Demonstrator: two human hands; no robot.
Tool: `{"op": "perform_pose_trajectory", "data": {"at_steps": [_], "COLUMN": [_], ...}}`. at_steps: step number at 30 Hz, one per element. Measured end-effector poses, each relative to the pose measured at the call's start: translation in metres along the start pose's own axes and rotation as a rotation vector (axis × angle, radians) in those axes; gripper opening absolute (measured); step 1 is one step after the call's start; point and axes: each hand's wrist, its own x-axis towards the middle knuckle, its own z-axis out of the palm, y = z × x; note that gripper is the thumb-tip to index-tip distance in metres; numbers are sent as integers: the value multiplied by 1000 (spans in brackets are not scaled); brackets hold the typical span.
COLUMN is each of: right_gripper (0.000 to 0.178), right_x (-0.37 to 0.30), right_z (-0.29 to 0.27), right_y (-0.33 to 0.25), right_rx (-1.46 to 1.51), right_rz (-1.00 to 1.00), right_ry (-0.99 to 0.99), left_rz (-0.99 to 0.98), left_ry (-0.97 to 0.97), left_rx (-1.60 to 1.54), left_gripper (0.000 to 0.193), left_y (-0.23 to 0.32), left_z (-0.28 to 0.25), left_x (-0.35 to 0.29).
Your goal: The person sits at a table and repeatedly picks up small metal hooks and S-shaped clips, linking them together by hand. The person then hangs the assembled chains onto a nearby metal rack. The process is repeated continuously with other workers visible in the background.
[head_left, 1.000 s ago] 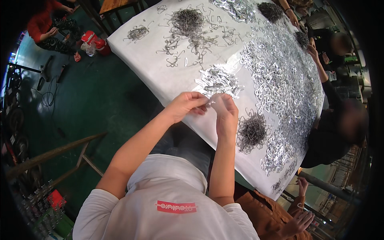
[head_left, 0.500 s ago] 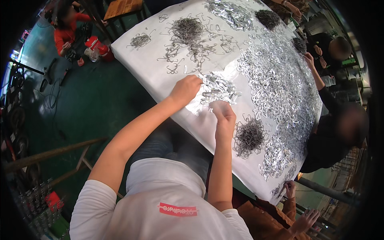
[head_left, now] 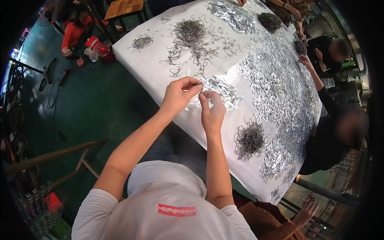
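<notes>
My left hand (head_left: 177, 96) and my right hand (head_left: 212, 111) meet over the near edge of the table, thumbs and fingers pinched almost tip to tip. A small, thin metal piece (head_left: 201, 89) sits between them, mostly covered by the fingers, so its exact shape is hard to make out. Just beyond and to the right lies a pile of shiny, narrow metal clips (head_left: 223, 91). Dark bent wire hooks (head_left: 190, 34) form a tangled heap with loose ones farther off. Another heap of wire hooks (head_left: 250, 139) lies right of my right hand.
The white-covered table (head_left: 154, 66) carries a broad spread of shiny clips (head_left: 280, 96) on its right side. Other people's hands reach in along its right and far edges. A wooden stool (head_left: 124, 10) and a red container (head_left: 100, 49) stand beyond its left side.
My right hand has moved left from the clip pile to meet my left hand. The left hand has turned slightly, its fingertips now against the right's. A co-worker's hand at lower right has left the table.
</notes>
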Motion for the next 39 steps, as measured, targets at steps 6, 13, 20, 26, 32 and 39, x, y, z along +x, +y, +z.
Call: {"op": "perform_pose_trajectory", "data": {"at_steps": [6, 13, 20, 26, 32, 39], "right_gripper": [16, 10, 12, 12, 9, 13], "right_x": [4, 14, 44, 145, 184, 136], "right_z": [23, 45, 46, 62, 83, 44], "right_y": [-2, -6, 0, 28, 36, 33], "right_rx": [-48, -71, -37, -432, -844, -273], "right_rz": [-55, -121, -153, -272, -539, -4], "right_ry": [-48, -37, -284, -507, -847, -627], "left_rz": [36, 17, 307, 246, 195, 170], "left_ry": [155, 188, 281, 332, 336, 284], "left_rx": [46, 25, 226, 266, 289, 227], "left_gripper": [17, 16, 11, 12, 13, 14], "left_y": [-7, -9, -9, -5, -2, -2], "left_z": [-20, -36, -51, -75, -83, -67], "left_x": [-1, 4, 10, 12, 4, -10]}}
